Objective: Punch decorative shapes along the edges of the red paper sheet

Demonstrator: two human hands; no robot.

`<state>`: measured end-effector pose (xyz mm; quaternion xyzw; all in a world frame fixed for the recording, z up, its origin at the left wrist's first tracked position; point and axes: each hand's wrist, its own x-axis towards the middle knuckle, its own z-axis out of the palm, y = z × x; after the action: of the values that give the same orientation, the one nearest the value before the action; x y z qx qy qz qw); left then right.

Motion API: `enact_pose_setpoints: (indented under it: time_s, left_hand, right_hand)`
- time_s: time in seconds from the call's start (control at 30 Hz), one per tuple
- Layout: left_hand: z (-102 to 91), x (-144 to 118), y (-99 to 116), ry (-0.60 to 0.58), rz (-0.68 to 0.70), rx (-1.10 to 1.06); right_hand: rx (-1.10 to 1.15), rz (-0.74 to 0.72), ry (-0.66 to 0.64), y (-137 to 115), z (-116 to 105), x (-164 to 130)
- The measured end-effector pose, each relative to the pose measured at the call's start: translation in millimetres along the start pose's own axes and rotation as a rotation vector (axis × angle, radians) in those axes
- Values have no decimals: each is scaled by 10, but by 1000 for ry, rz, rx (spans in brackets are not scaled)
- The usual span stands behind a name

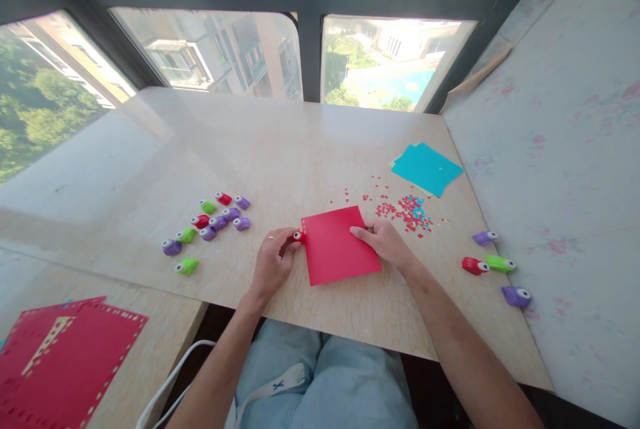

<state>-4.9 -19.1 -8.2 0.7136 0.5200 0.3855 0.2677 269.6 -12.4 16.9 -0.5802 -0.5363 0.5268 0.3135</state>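
Fingers of the left hand (pixel 273 262) close around a small red paper punch (pixel 298 237), pressing it against the left edge of a smooth red card sheet (pixel 337 244), while the fingers of the right hand (pixel 385 243) lie curled over the sheet's right edge, pinning it flat. The rectangular sheet rests slightly skewed on the pale, marble-patterned worktop (pixel 300 149), just ahead of the person's lap in light blue denim. To the right of the sheet, a scatter of tiny red and turquoise paper cut-outs (pixel 407 210) speckles the stone surface, and beyond it lies a short stack of turquoise paper squares (pixel 427 167), edges fanned. Left of the hands, a loose cluster of rounded plastic punches (pixel 213 223) in purple, green and red sits well apart from the sheet. Four more punches (pixel 495 265), purple, red and green, lie near the right edge of the worktop, beside a wall covered in faded floral paper. At the lower left, on a separate ledge, red card sheets with perforated borders (pixel 65 362) overlap one another. Dark-framed windows rise behind the worktop.
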Motion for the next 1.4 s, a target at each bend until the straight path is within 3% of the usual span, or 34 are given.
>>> enact_pose_setpoints:
  time_s: [0.33, 0.87, 1.4]
  left_hand:
    - [-8, 4, 25, 1, -19, -7]
    - [-25, 20, 52, 12, -37, 2]
    - [-20, 17, 45, 21, -35, -10]
  right_hand:
    - [-179, -42, 105, -14, 56, -10]
    - [-4, -1, -110, 45, -60, -39]
    - [118, 61, -121, 15, -82, -50]
